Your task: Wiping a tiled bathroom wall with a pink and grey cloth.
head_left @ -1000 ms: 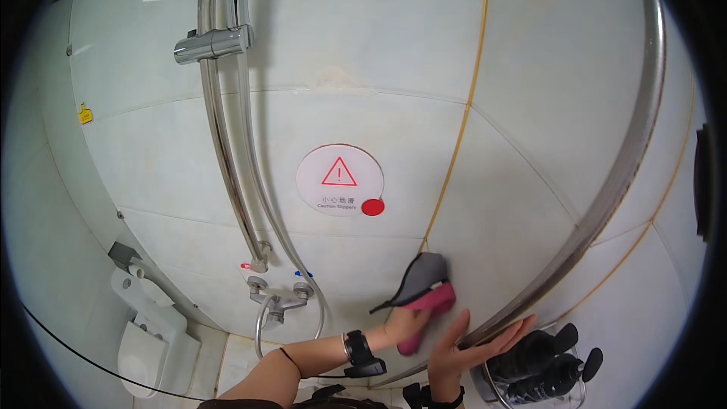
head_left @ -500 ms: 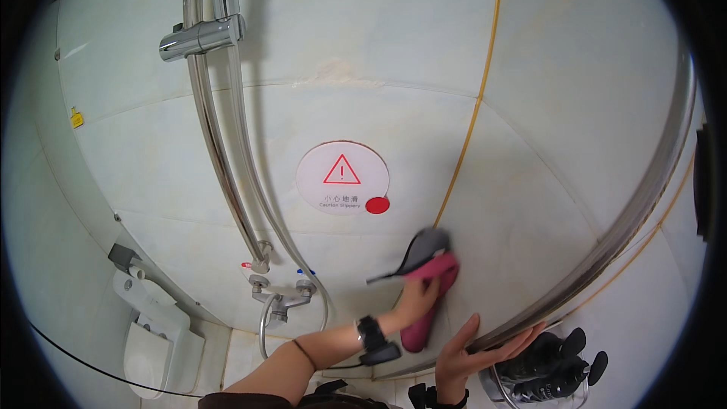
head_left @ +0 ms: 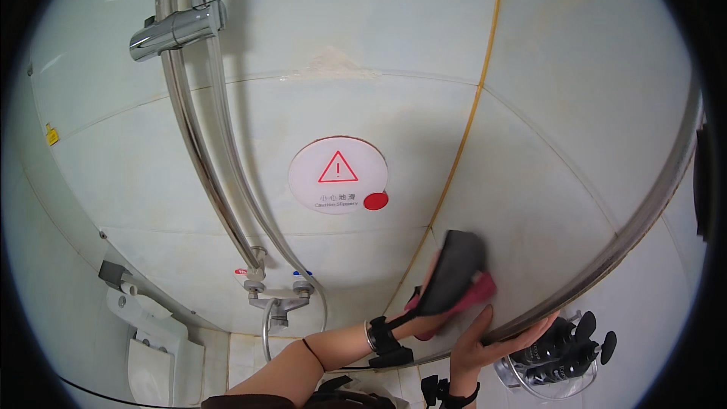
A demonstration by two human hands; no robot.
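My left hand is closed on a pink cloth, its fingers mostly hidden. A dark grey flat piece, blurred by motion, covers part of that hand. Whether it belongs to the cloth or to the black wristband I cannot tell. The cloth is at the pale wall surface, right of the gold seam. Close by on the right, my right hand grips the lower part of a long metal edge strip, thumb on the near side and fingers over it.
On the left, a chrome shower rail with hose runs down to a mixer tap. A round warning sign is on the wall. Beyond the strip, a wire rack holds black pump bottles. A white toilet stands lower left.
My left hand has moved right with the pink cloth, and the grey piece has turned more upright over it. My right hand stays on the metal strip. The whole view has shifted slightly.
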